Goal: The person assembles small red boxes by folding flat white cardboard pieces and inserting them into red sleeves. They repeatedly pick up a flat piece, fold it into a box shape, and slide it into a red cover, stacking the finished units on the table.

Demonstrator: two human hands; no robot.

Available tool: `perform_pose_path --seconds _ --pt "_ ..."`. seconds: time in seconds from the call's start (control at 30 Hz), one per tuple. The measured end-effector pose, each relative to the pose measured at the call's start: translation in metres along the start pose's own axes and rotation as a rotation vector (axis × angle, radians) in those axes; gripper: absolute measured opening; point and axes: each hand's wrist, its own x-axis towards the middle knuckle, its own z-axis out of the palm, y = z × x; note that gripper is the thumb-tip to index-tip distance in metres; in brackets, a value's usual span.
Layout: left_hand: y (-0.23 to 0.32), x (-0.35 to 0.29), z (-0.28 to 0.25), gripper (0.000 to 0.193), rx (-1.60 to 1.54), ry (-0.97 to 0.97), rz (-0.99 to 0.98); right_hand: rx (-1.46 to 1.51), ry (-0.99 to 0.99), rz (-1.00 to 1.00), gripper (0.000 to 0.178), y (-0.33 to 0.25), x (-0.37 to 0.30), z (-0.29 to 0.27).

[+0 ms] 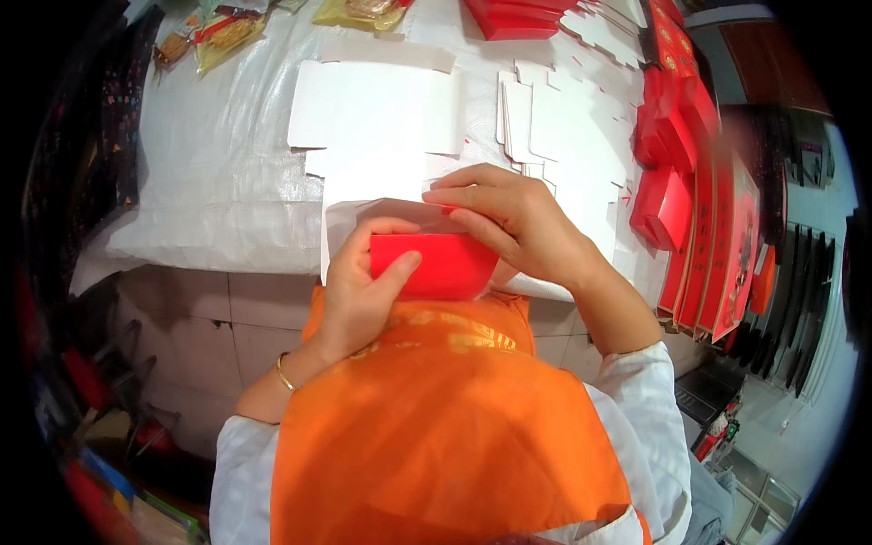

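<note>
A partly folded cardboard box (431, 268), red outside and white inside, lies at the near edge of the table with its red front wall raised. Its white lid panel (377, 104) stretches flat away from me. My left hand (350, 289) grips the left end of that front wall, thumb across the red face and fingers behind it. Over the right corner bends my right hand (520, 222), its fingers pinching the top edge and a side flap. Part of the flap is hidden under those fingers.
White flat box blanks (577, 123) are stacked to the right. Red folded boxes (668, 204) and tall red cartons (718, 245) line the right side. A red box (518, 16) and clear-yellow food packets (225, 38) lie at the far edge. White woven sheeting (213, 182) covers the table.
</note>
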Motion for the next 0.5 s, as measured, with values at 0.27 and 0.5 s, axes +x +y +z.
perform_pose_path --seconds 0.27,0.5 --pt "0.002 -0.007 0.001 0.024 -0.166 -0.018 0.008 0.252 0.094 0.022 0.013 -0.005 -0.006 0.008" --pt "0.0 -0.011 0.002 0.023 -0.206 -0.037 0.048 0.194 0.099 0.032 0.008 -0.006 -0.014 0.014"
